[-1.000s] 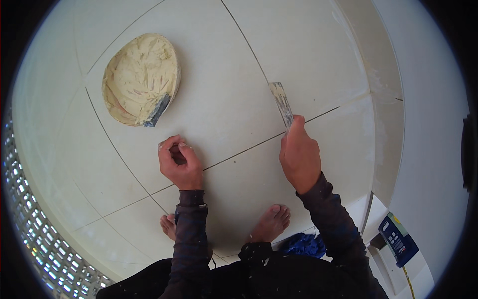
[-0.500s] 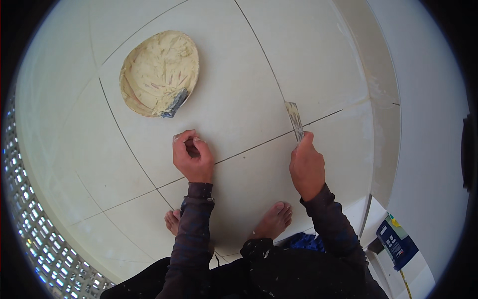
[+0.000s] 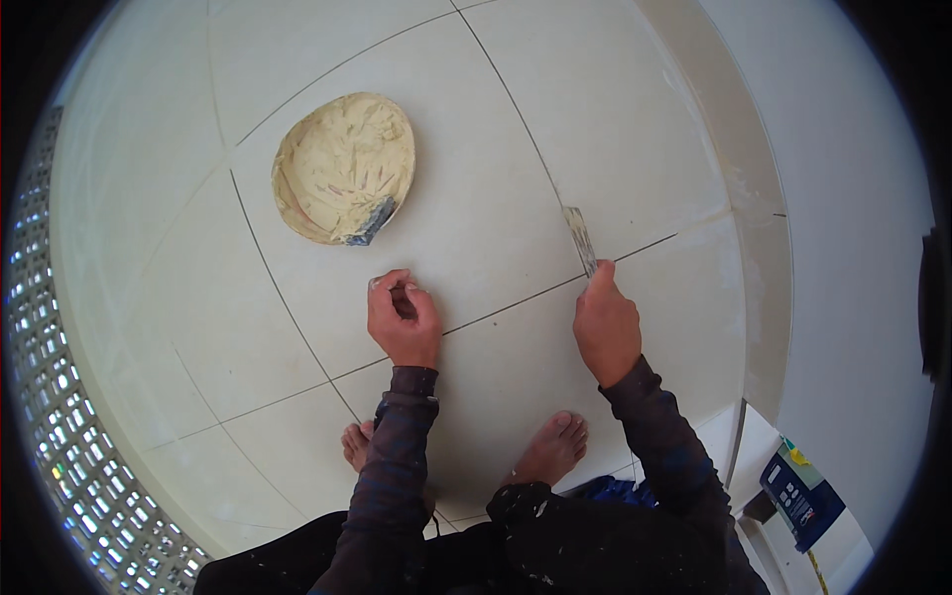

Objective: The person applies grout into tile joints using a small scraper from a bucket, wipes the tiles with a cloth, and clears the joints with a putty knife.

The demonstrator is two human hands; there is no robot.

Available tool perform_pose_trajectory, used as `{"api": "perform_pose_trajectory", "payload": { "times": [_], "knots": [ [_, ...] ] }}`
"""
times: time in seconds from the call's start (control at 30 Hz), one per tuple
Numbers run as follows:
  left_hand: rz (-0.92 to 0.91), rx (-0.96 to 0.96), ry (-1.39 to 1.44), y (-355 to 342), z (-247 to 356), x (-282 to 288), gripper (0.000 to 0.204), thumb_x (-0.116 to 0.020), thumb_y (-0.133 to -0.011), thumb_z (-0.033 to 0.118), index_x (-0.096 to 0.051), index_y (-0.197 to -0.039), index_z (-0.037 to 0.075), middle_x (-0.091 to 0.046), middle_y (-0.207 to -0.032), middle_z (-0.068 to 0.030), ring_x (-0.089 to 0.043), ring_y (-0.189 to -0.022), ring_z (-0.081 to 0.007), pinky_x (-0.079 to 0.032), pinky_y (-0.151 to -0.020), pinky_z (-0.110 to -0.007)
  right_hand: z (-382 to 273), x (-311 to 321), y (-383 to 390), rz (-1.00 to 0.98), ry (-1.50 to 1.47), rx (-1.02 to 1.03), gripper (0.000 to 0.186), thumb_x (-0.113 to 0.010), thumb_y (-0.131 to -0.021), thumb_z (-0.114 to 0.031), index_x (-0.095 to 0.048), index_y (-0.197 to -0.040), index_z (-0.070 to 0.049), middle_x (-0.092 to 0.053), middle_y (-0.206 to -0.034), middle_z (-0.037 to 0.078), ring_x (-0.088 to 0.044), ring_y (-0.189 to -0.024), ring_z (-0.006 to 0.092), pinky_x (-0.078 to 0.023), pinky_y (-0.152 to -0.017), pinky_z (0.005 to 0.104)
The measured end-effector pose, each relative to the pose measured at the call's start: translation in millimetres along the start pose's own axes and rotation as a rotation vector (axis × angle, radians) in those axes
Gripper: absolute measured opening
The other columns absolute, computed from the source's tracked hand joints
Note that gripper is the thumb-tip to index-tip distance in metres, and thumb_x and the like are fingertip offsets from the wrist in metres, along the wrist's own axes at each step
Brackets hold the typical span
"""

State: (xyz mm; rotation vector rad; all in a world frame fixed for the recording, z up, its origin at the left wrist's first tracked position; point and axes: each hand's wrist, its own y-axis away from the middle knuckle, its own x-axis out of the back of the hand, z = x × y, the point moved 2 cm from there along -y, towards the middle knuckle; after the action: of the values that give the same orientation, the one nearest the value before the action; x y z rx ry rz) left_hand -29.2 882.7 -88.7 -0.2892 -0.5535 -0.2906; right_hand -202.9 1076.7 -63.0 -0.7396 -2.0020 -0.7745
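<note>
My right hand (image 3: 605, 327) grips a putty knife (image 3: 578, 238), whose smeared flat blade points away from me along a grout line. My left hand (image 3: 404, 317) is curled closed with a hollow in the middle and nothing visible in it. Above it on the tiled floor (image 3: 496, 169) sits a shallow round container (image 3: 322, 164) of pale cream paste, with a dark blue-grey scraper piece (image 3: 374, 220) at its lower right rim.
My bare feet (image 3: 545, 446) show below my hands. A blue crumpled cloth (image 3: 605, 489) lies behind my right foot. A dark blue package (image 3: 798, 496) sits at lower right, a pale wall (image 3: 848, 198) runs along the right, and a perforated block screen (image 3: 40, 327) along the left.
The knife blade has slid along the grout line toward me with my right hand. The container, floor and left hand sit farther right in the picture as the view has shifted.
</note>
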Motion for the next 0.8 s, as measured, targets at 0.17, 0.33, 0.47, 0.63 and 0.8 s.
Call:
{"api": "perform_pose_trajectory", "payload": {
  "times": [0.17, 0.33, 0.47, 0.63, 0.8],
  "knots": [
    [0.002, 0.045, 0.01, 1, 1, -1, 0.017, -0.059, -0.089, -0.003, -0.064, -0.105, 0.001, -0.06, -0.088, -0.0054, -0.058, -0.066, -0.0125, -0.047, -0.059, -0.025, -41, -14, -137, 0.066, 0.038, 0.088, 0.026, -0.054, -0.099, -0.007, -0.041, -0.119, 0.003, -0.068, -0.082, 0.024, -0.07, -0.073, 0.0468, -0.057, -0.063, 0.0546],
    [-0.008, 0.018, -0.015, -3, 5, 0, 0.017, -0.059, -0.089, -0.003, -0.064, -0.104, 0.002, -0.059, -0.087, -0.0052, -0.058, -0.065, -0.0124, -0.047, -0.058, -0.025, -72, 13, -171, 0.081, 0.016, 0.13, 0.028, -0.055, -0.099, -0.008, -0.039, -0.119, 0.003, -0.069, -0.079, 0.026, -0.069, -0.07, 0.0474, -0.056, -0.061, 0.0559],
    [-0.003, 0.005, 0.003, -2, 3, 0, 0.017, -0.059, -0.088, -0.003, -0.064, -0.103, 0.002, -0.06, -0.088, -0.0054, -0.058, -0.064, -0.0124, -0.047, -0.057, -0.025, -59, 20, -135, -0.037, 0.032, 0.033, 0.033, -0.055, -0.099, -0.01, -0.04, -0.123, 0.005, -0.07, -0.08, 0.024, -0.07, -0.069, 0.0447, -0.056, -0.059, 0.0532],
    [0.001, 0.046, 0.011, 0, 2, -1, 0.017, -0.06, -0.088, -0.003, -0.064, -0.103, 0.003, -0.061, -0.089, -0.0056, -0.058, -0.064, -0.0123, -0.047, -0.057, -0.025, -76, 20, -192, 0.035, 0.043, 0.121, 0.029, -0.056, -0.098, -0.009, -0.041, -0.119, 0.003, -0.07, -0.08, 0.025, -0.069, -0.069, 0.0472, -0.056, -0.061, 0.0567],
    [-0.002, 0.069, 0.02, -2, 4, 0, 0.018, -0.06, -0.088, -0.003, -0.064, -0.104, 0.003, -0.061, -0.089, -0.0059, -0.059, -0.065, -0.0124, -0.047, -0.057, -0.025, -79, 24, -190, 0.013, 0.041, 0.14, 0.023, -0.053, -0.1, -0.01, -0.041, -0.114, 0.003, -0.07, -0.082, 0.028, -0.07, -0.074, 0.0487, -0.057, -0.066, 0.0573]
  ]
}}
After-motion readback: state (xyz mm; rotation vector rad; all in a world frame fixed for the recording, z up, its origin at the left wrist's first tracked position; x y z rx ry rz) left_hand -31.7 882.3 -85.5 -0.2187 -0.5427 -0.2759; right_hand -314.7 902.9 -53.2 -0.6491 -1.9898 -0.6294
